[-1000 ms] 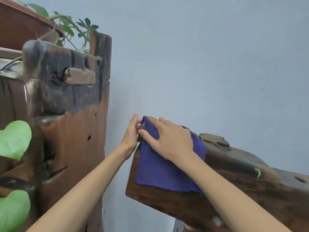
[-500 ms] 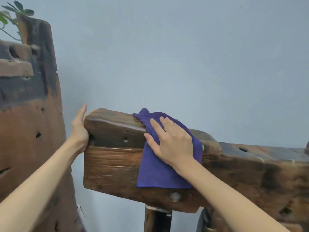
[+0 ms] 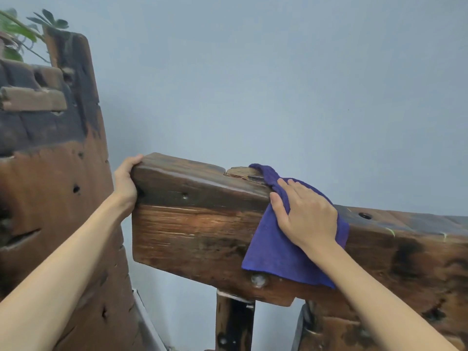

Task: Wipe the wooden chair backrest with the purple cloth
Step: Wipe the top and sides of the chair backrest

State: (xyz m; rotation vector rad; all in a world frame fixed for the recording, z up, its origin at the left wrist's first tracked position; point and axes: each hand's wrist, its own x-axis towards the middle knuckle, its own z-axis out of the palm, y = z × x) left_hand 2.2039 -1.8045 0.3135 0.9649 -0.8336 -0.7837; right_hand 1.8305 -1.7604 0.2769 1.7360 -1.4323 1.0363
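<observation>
1. Your right hand (image 3: pixel 307 214) lies flat, fingers straight and together, pressing the purple square cloth (image 3: pixel 281 252) against the dark, weathered wooden chair backrest (image 3: pixel 192 224). It pinches nothing; the palm alone carries the cloth.
2. The cloth is draped over the top edge of the backrest beneath that hand. One bunched corner rests on the crest just beyond your fingertips; the rest hangs down the front face below your wrist.
3. Your left hand (image 3: pixel 126 181) grips the near end of the backrest, fingers curled over the top corner and palm against the end grain, steadying the beam.
4. Change: a second ago your right hand and the cloth sat at that same end, touching your left hand. Half a second ago they were partway along the beam. Now the two hands are well apart, with a bare stretch of wood between them.
5. Meaning: judged from this, one stroke has covered the section between your hands, top edge and upper front face. The part of the backrest beyond your right hand appears untouched, as does the lower front face near the round metal bolt head (image 3: pixel 257 279) below the cloth.
6. Beyond your left hand stands a tall rough wooden plank (image 3: pixel 55 198) with green leaves (image 3: pixel 22 31) above it; neither belongs to the task.
</observation>
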